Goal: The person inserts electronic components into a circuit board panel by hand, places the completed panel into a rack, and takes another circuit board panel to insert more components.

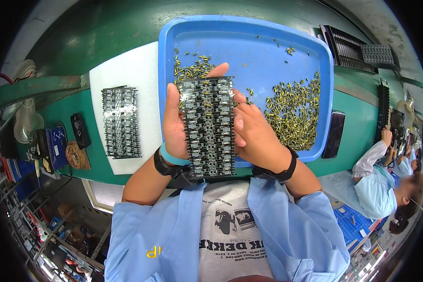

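Both hands clamp one board panel (207, 127) over the near rim of the blue tray (249, 33), long axis running 12 to 6. Left hand (175, 123) grips the 9 o'clock edge, right hand (256, 134) the 3 o'clock edge. Loose parts pile (293, 113) sits at 3, closer to the right hand.

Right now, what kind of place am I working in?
Most likely an electronics assembly line. Both hands hold a panel of circuit boards over a blue tray of small loose components, and another person works farther along the green bench.
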Demonstrator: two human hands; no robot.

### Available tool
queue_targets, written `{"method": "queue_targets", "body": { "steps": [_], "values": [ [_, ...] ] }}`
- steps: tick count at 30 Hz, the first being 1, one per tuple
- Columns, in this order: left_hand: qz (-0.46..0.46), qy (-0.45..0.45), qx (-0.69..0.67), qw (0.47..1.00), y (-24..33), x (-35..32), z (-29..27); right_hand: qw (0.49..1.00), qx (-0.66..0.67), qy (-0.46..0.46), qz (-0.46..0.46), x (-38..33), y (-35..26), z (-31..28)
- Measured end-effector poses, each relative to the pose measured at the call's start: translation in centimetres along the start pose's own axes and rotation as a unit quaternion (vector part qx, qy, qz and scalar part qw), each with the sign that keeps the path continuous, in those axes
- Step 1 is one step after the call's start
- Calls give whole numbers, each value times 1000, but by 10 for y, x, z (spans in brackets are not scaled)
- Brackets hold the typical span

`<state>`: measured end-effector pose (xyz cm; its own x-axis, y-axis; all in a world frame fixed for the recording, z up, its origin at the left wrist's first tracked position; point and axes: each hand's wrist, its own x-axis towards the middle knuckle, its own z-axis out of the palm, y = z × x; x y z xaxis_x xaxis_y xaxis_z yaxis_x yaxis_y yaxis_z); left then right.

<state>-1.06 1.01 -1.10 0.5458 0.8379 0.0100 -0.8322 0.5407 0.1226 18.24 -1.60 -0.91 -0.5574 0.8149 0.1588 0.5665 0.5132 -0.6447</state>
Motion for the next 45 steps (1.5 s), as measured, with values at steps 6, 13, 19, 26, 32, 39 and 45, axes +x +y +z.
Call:
{"method": "queue_targets", "body": {
  "steps": [6,13,19,26,32,39,45],
  "values": [
    [1,2,-8,1000,1,1,-1,1000,-3,1,-9,-2,3,1],
    [28,10,-4,1000,6,2,-7,932,263,115,223,2,-8,-12],
    [44,40,33,998,5,2,-7,829,477,187,224,3,1,-15],
    [46,75,44,995,4,3,-3,839,478,152,210,4,5,-19],
    [32,77,88,993,1,3,0,747,611,139,223,-1,9,-14],
    [-5,110,132,985,-4,2,0,889,392,190,138,3,1,-11],
    [-26,147,213,966,-8,3,6,981,92,169,0,5,-4,-17]
  ]
}}
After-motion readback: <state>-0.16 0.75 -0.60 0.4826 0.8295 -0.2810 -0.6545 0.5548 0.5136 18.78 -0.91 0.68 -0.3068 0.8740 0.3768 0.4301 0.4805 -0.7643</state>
